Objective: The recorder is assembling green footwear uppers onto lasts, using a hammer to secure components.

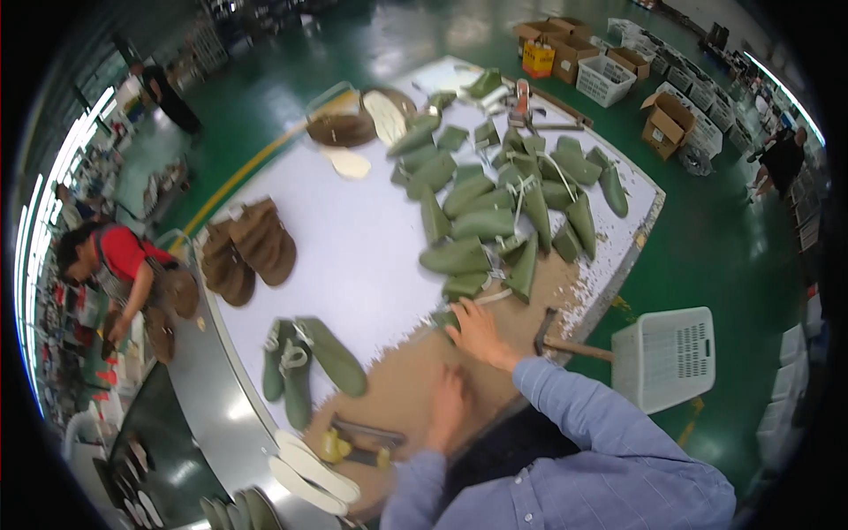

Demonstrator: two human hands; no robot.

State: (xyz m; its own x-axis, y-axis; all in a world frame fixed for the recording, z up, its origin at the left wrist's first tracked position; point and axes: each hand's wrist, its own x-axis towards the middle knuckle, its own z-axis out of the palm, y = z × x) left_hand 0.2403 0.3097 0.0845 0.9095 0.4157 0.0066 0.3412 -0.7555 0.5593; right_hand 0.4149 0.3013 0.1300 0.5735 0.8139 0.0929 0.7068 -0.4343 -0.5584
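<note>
My right hand (483, 336) reaches over the brown covering at the near side of the table. Its fingers are stretched out, with the tips at a small green piece (444, 319) and a pale strap beside the pile. My left hand (450, 406) is low over the brown covering, smeared by motion, so its fingers and anything in them cannot be made out. Beyond the right hand lies a heap of green shoe lasts (481, 224), several with white straps. More strapped green lasts (332, 357) lie to the left. A hammer (567, 345) rests right of my right hand.
Brown shoe uppers (263, 242) are stacked at the left. White insoles (311, 477) and a dark-headed hammer (371, 431) lie near left. A white basket (624, 362) stands at the right. A co-worker in a red top (125, 254) handles shoes at far left. Cardboard boxes (669, 122) stand beyond.
</note>
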